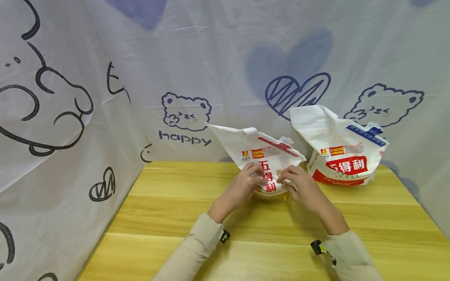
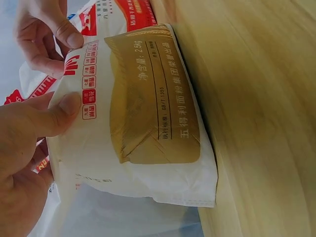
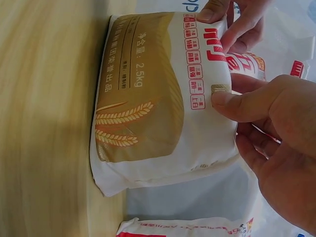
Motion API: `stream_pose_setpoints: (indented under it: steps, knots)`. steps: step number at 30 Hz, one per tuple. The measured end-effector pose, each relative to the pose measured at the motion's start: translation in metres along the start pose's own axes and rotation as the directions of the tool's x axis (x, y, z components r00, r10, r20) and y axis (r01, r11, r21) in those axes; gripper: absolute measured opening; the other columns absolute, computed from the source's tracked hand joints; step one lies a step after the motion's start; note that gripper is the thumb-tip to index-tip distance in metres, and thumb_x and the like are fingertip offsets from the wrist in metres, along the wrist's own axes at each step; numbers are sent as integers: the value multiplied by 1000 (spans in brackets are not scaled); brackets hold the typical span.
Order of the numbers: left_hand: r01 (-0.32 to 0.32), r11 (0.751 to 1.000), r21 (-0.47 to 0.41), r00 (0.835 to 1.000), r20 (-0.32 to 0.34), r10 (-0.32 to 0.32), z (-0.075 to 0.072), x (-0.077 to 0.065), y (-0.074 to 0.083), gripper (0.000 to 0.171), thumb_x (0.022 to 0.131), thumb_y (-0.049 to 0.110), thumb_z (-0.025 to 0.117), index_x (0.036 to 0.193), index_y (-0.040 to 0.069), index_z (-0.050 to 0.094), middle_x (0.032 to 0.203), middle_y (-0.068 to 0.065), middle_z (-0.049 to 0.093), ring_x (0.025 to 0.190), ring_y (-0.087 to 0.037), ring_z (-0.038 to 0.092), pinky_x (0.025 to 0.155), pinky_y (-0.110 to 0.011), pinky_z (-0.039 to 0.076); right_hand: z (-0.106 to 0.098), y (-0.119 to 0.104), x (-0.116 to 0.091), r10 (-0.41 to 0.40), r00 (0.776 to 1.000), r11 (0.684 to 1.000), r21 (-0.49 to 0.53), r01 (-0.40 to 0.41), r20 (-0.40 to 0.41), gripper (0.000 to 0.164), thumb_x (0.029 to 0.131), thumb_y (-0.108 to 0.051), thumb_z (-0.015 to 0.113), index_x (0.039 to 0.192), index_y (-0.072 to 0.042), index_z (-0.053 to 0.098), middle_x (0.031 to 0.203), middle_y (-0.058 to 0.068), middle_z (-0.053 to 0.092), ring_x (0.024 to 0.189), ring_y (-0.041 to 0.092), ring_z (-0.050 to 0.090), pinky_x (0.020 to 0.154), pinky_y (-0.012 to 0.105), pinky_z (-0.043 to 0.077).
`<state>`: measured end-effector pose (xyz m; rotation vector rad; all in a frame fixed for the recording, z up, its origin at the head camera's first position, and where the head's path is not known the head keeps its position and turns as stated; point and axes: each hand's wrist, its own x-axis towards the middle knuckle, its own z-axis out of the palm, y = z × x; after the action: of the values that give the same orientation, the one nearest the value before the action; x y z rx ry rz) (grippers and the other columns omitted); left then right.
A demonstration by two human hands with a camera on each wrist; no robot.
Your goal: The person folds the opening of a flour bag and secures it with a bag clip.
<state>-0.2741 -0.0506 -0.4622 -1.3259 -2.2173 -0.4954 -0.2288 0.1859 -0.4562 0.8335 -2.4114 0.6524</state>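
Observation:
A white paper flour bag (image 1: 268, 166) with red lettering stands on the table between the hands, its top folded over and leaning back. The left hand (image 1: 246, 181) pinches the bag's left front edge, thumb (image 2: 68, 106) on the front and fingers behind the fold. On the opposite side, the right hand (image 1: 304, 185) pinches it in the same way, its thumb (image 3: 232, 101) on the printed front. The wrist views show the bag's lower gold panel (image 2: 158, 103), marked 2.5kg, close to the wood. Fingers behind the paper are partly hidden.
A second white flour bag (image 1: 348, 150), with a blue strip at its top, stands at the back right. The yellow wooden table (image 1: 168, 203) ends against a pale curtain (image 1: 225, 58) printed with bears and hearts. Another curtain side hangs along the left.

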Motion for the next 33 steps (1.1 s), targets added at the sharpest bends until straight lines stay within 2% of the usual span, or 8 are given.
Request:
stream_pose_setpoints:
  steps: [5, 15, 27, 33]
  knots:
    - [14, 1000, -5, 1000, -11, -14, 5, 4, -5, 25, 84, -3, 80, 104, 10, 81, 118, -6, 63, 117, -22, 52, 106, -24, 43, 2, 7, 4, 20, 1000, 1000, 14, -20, 3, 28, 79, 16, 78, 95, -8, 74, 109, 9, 66, 109, 32, 59, 95, 53, 51]
    - [43, 999, 20, 999, -8, -43, 14, 14, -15, 24, 86, -3, 79, 105, 11, 81, 120, -5, 62, 118, -21, 52, 106, -24, 43, 1, 19, 13, 35, 999, 999, 25, -35, -4, 32, 77, 20, 76, 93, -7, 73, 107, 11, 66, 108, 34, 58, 91, 53, 54]
    - [49, 999, 19, 998, -28, -49, 23, 26, -26, 24, 82, -4, 81, 102, 10, 82, 116, -7, 64, 117, -23, 53, 105, -25, 45, 4, 35, 22, 84, 996, 996, 12, -85, 35, 28, 80, 17, 75, 94, -7, 73, 109, 10, 65, 110, 34, 58, 94, 53, 52]
    - [44, 999, 4, 998, -47, -44, 27, 30, -30, 24, 81, -6, 81, 100, 8, 82, 114, -7, 63, 116, -24, 53, 104, -27, 46, 5, 39, 25, 79, 997, 996, 25, -80, 17, 28, 79, 17, 76, 94, -6, 73, 107, 10, 66, 110, 34, 58, 94, 53, 52]
